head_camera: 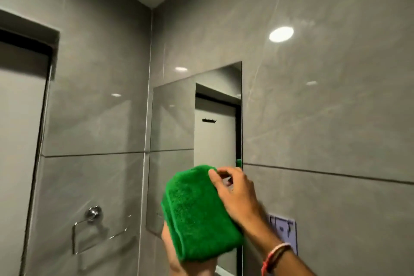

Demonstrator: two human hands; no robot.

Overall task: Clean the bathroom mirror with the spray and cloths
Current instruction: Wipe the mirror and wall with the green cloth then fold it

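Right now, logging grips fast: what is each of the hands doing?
Left hand: under the green cloth, mostly hidden; grip cannot be told.
Right hand: fingers pinching the cloth's top edge.

Red and white thread bracelets (276, 256), right wrist.

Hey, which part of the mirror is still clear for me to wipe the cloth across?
The upper mirror is bare, from its top edge down to the green cloth, bordered by the wall corner on one side and grey tile on the other. The lower part is crowded: the cloth, draped over the left hand, and the right hand pinching it cover it.
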